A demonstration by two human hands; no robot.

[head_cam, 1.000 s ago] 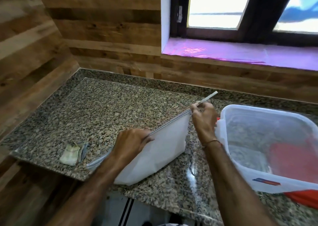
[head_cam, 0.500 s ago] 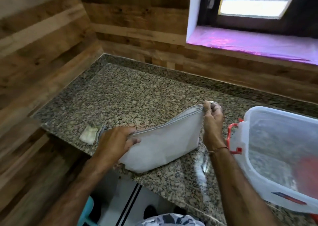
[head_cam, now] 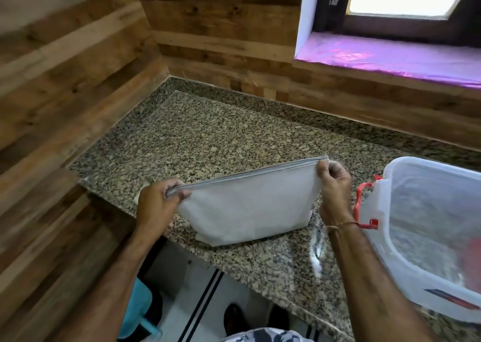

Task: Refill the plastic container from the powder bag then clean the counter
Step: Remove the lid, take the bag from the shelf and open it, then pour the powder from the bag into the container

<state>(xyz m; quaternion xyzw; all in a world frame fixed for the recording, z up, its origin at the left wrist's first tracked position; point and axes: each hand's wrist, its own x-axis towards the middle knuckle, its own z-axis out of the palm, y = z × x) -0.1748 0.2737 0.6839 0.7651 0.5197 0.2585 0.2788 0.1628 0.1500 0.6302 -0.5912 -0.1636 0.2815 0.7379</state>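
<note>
A white zip-top powder bag [head_cam: 247,206] stands upright on the speckled granite counter [head_cam: 208,133], near its front edge. My left hand [head_cam: 158,206] pinches the bag's top left corner. My right hand [head_cam: 334,185] pinches the top right corner. The zip strip runs between them and looks closed. To the right stands the clear plastic container [head_cam: 426,227], open at the top, with a red latch handle [head_cam: 360,206] on its near side, just right of my right wrist. Something red shows blurred through its wall.
Wood-panelled walls [head_cam: 78,68] close off the counter at the left and back. A window sill covered in purple film [head_cam: 390,58] lies above the back right. Below the counter's front edge I see floor, a blue object [head_cam: 138,305] and dark shoes [head_cam: 234,318].
The bag went from leaning flat toward the left to standing upright and level. The view swung left and down. The small cloth at the counter's left edge is now hidden behind my left hand.
</note>
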